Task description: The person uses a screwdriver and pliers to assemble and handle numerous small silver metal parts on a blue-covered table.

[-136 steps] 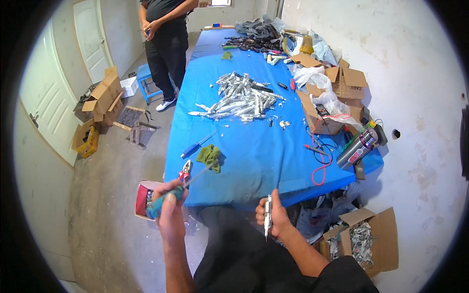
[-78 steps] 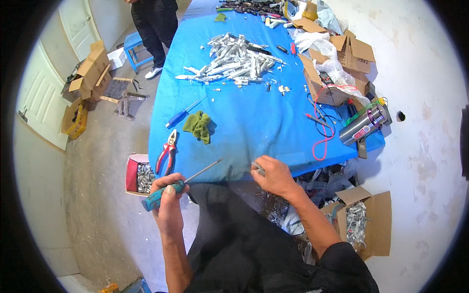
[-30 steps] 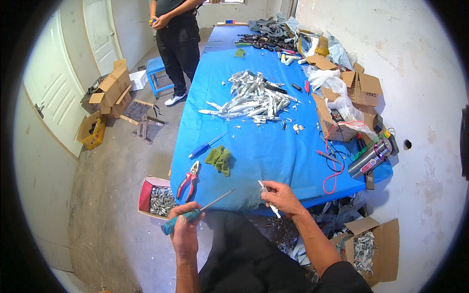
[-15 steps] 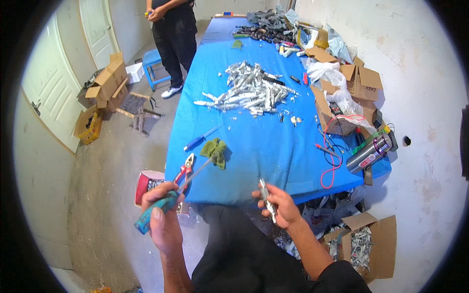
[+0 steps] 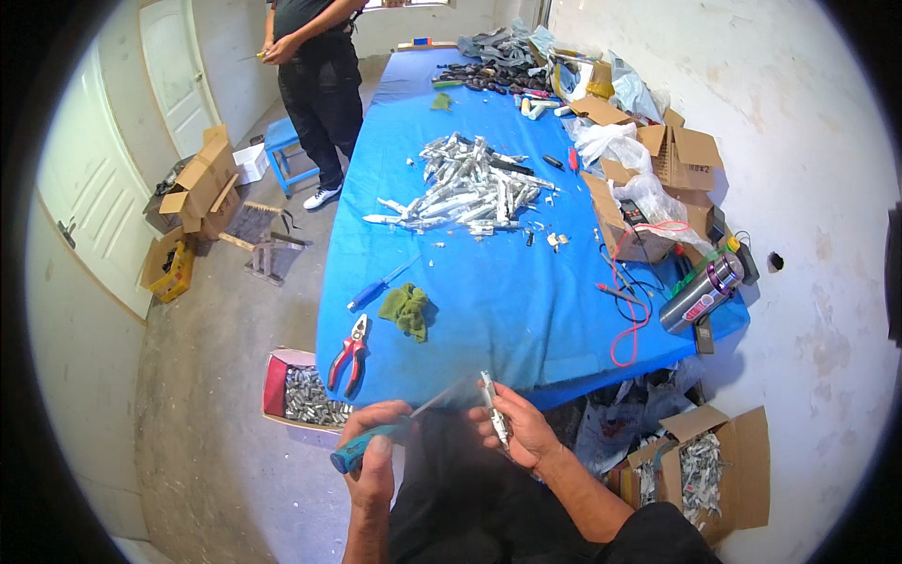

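My left hand [image 5: 376,446] is closed around the teal handle of a screwdriver [image 5: 349,455]; its thin metal shaft slants up to the right toward my other hand. In my right hand [image 5: 523,428] a slim, whitish pen-shaped piece [image 5: 494,410] is pinched between thumb and fingers, its upper end sticking out. Both hands hover at the table's near edge, the shaft tip close to the piece but blurred. Red-handled pliers [image 5: 349,357], a blue-handled screwdriver [image 5: 368,294] and a crumpled green cloth [image 5: 406,311] lie on the blue-covered table [image 5: 507,310]. Farther back is a heap of similar whitish pieces [image 5: 470,188].
A box of small metal cylinders [image 5: 315,395] stands below the table's left corner. At the right are a steel flask [image 5: 703,293], red and black test leads [image 5: 622,293] and cardboard boxes [image 5: 691,155]. Another person [image 5: 318,89] stands at the table's far left side.
My left hand has moved right with the screwdriver, bringing its shaft near the whitish piece. My right hand has shifted slightly left and down. The view has shifted a little.
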The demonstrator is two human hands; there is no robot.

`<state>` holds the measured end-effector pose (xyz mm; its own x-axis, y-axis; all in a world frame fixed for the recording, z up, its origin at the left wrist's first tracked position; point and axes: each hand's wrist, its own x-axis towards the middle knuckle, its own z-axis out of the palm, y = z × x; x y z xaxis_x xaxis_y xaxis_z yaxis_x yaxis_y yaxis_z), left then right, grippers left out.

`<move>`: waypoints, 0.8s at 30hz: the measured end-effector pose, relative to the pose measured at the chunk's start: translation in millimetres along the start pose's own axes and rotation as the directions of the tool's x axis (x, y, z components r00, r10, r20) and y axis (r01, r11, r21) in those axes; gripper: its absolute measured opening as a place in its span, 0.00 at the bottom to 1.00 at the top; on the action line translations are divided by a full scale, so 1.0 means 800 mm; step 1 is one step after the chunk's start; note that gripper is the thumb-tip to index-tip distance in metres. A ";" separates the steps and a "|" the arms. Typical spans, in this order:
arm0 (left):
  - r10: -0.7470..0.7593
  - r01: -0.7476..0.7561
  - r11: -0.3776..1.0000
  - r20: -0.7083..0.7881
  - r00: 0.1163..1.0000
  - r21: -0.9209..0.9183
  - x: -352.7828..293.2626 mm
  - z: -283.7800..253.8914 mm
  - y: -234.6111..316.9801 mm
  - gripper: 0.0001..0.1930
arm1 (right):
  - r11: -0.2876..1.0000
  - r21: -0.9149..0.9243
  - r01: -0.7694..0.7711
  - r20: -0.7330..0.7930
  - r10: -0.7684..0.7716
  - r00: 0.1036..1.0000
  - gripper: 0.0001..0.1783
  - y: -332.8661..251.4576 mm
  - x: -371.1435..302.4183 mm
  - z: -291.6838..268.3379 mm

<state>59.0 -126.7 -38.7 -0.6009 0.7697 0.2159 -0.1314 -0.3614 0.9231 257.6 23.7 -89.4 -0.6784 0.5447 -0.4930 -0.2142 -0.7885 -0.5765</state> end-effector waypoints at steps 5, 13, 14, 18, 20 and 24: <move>0.026 -0.027 0.998 -0.007 1.000 -0.055 -0.001 0.006 0.002 0.23 | 0.987 -0.139 0.082 0.036 -0.078 0.996 0.26 -0.005 -0.001 -0.011; -0.006 0.004 1.000 0.084 0.996 0.024 -0.021 0.007 0.002 0.24 | 0.971 -0.186 0.151 0.071 -0.140 0.988 0.28 -0.012 -0.014 -0.002; -0.006 0.005 1.000 0.078 0.997 0.011 -0.024 0.008 0.002 0.25 | 0.968 -0.196 0.157 0.075 -0.145 0.987 0.28 -0.011 -0.014 -0.002; -0.007 0.010 0.999 0.065 0.998 -0.036 -0.027 0.010 0.000 0.25 | 0.949 -0.249 0.191 0.045 -0.186 0.982 0.28 -0.013 -0.013 -0.004; -0.010 0.011 1.000 0.054 0.998 -0.025 -0.029 0.010 0.001 0.25 | 0.946 -0.248 0.207 0.039 -0.204 0.978 0.27 -0.013 -0.013 -0.005; -0.024 0.026 0.999 0.062 0.998 -0.030 -0.028 0.010 -0.001 0.24 | 0.955 -0.227 0.191 0.048 -0.185 0.982 0.28 -0.017 -0.016 -0.003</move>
<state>79.0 -139.8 -41.5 -0.5475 0.8093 0.2129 -0.1707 -0.3571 0.9183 270.9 28.2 -76.4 -0.6599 0.6667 -0.3464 -0.1746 -0.5845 -0.7924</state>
